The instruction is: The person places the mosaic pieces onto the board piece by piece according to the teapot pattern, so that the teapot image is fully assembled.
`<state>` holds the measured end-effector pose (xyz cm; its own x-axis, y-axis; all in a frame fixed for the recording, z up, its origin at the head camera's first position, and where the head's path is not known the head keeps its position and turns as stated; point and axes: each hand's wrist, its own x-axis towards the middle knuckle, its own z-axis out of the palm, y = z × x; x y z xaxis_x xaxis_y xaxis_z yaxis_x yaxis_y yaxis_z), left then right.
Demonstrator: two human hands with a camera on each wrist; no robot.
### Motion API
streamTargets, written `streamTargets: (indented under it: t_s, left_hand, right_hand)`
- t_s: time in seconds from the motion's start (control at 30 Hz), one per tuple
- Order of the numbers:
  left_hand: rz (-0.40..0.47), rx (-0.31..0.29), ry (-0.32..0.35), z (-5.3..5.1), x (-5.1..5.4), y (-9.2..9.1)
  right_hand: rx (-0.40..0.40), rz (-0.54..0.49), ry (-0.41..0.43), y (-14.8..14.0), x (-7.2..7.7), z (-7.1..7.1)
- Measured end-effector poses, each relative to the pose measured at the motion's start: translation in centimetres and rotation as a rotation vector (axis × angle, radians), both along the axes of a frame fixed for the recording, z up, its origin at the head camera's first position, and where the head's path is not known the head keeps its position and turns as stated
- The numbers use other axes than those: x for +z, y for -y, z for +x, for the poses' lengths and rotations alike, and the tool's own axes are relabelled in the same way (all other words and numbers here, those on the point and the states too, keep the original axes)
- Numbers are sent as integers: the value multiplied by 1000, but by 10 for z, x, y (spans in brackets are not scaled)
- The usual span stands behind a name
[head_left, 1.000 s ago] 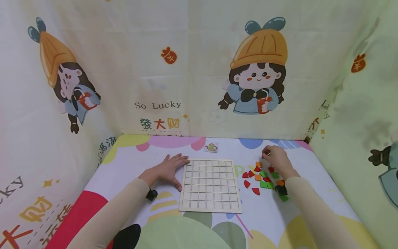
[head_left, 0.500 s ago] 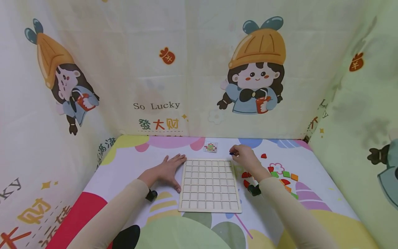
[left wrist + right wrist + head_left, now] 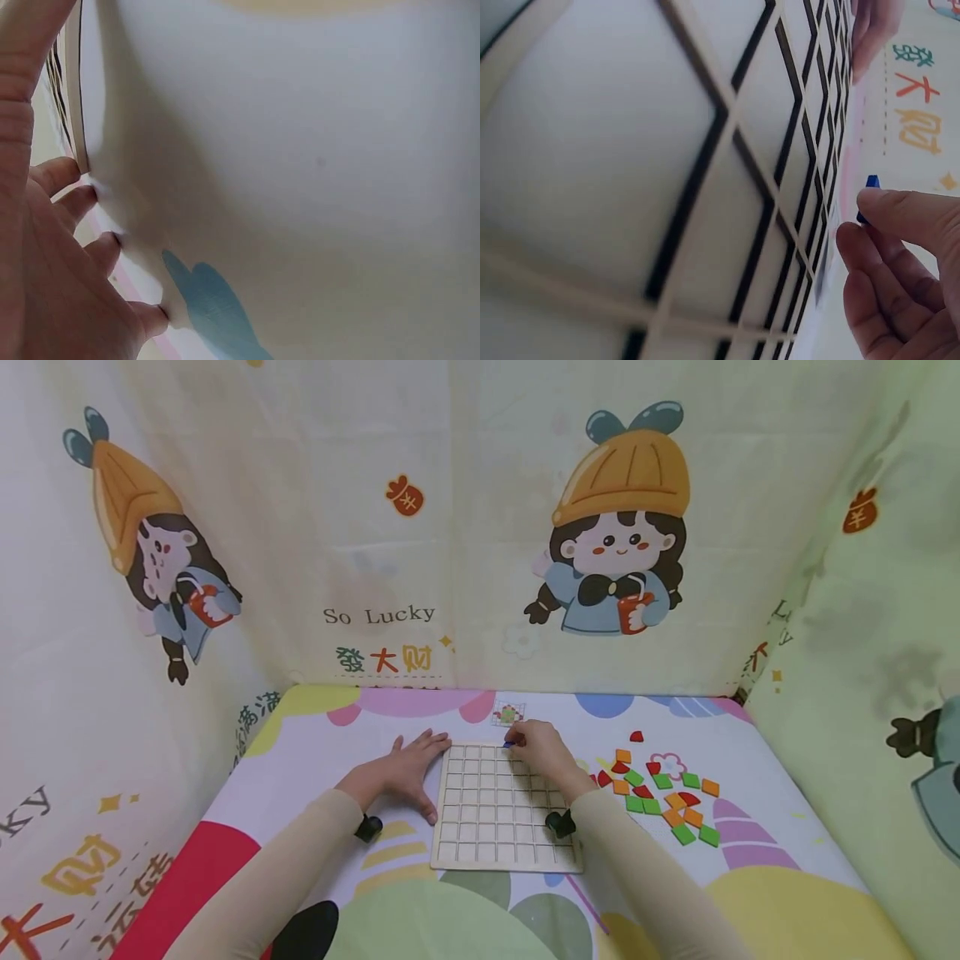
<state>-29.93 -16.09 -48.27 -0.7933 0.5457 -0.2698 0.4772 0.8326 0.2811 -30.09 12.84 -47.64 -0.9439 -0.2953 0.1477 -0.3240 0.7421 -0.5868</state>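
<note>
A pale wooden board with a square grid [image 3: 487, 814] lies flat on the table in the head view. My left hand [image 3: 397, 772] is spread at its left side, with the thumb and a fingertip at the board's edge. In the left wrist view the fingertips [image 3: 105, 247] rest on the tabletop. Over the board's far edge, my right hand [image 3: 543, 752] pinches a small blue piece [image 3: 872, 182] between thumb and fingers. Its full shape is hidden by the fingers. Beneath it, the grid cells that show hold no pieces.
To the board's right lie several loose flat pieces: green squares [image 3: 683, 834], orange squares [image 3: 710, 787] and red rounded wedges [image 3: 637, 737]. Behind the board is a small card with a printed grid pattern [image 3: 504, 713]. A patterned cloth wall [image 3: 465, 643] stands along the table's back.
My right hand has moved left from the loose pieces to the board's far edge, carrying the blue piece. My left hand stays at the board's left side.
</note>
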Motion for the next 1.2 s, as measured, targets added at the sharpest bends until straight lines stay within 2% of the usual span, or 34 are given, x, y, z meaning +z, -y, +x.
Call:
streamTargets:
  t_s: [0.23,0.53,1.07,1.2]
  left_hand:
    - [-6,5,1,0,-2,0]
    - [-17,-4,-1,-2,-4,0]
    - [-20,9,6,-2,-4,-1]
    - [-17,14,8,-2,-5,0]
  right_hand:
    - [-14,22,40,14,-6,0]
    - [-36,45,54,16,-12,-3]
    - [-27,73,110,13,-8,-3]
    - [-24,75,92,8,-4,0]
